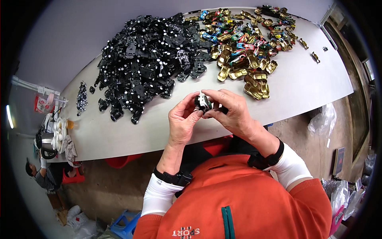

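Between my two hands, just above the table [286, 101], is a small toy car [203, 102], dark with white parts. My left hand [182, 119] pinches its left side between thumb and fingers. The fingertips of my right hand [234, 109] grip its right side and top, and they partly cover it. Ahead and to the left lies a big heap of black toy car chassis [139, 65] with small wheels. Ahead and to the right is a heap of toy car bodies [252, 59], many gold, others red, blue and green.
Small dark parts [82, 98] lie in a pile at the table's left. Cups on a tray [59, 133] and a cloth [70, 150] are at the left edge. Another person [43, 173] is beyond. A blue stool [125, 224] and a clear plastic bag [323, 119] lie lower down.
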Demonstrator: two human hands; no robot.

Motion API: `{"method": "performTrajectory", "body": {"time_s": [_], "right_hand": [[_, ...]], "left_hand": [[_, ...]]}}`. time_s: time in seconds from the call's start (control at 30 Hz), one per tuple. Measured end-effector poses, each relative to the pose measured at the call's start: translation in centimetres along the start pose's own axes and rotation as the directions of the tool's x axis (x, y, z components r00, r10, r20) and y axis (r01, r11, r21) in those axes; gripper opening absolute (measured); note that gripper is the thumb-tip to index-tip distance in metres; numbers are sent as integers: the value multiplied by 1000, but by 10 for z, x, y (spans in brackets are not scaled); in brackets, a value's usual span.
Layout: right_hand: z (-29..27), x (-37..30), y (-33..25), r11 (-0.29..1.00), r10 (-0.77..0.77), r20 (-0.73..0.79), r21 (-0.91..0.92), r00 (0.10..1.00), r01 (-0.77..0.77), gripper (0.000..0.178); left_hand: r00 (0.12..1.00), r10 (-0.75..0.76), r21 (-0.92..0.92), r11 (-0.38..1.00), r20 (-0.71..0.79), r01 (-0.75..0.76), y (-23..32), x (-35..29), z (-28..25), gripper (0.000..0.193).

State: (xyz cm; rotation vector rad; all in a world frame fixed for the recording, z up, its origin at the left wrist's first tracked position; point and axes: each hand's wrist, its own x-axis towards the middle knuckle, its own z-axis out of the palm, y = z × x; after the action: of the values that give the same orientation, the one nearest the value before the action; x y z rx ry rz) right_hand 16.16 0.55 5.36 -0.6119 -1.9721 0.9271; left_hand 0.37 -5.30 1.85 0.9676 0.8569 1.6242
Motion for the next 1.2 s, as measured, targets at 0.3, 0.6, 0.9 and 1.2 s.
{"method": "performTrajectory", "body": {"time_s": [0.3, 0.6, 0.9, 1.2], "right_hand": [[-1, 3, -12, 994, -57, 43, -92, 997, 60, 47], [-5, 1, -24, 991, -68, 73, -110, 995, 76, 40], [-4, 2, -25, 998, -9, 19, -55, 1000, 10, 30], [-8, 12, -29, 862, 393, 170, 275, 904, -427, 47]], "left_hand": [[999, 29, -18, 999, 35, -29, 8, -4, 0, 41], [992, 91, 25, 995, 89, -93, 10, -7, 3, 40], [991, 103, 86, 990, 82, -110, 11, -12, 7, 40], [996, -67, 32, 997, 59, 65, 12, -11, 9, 38]]}}
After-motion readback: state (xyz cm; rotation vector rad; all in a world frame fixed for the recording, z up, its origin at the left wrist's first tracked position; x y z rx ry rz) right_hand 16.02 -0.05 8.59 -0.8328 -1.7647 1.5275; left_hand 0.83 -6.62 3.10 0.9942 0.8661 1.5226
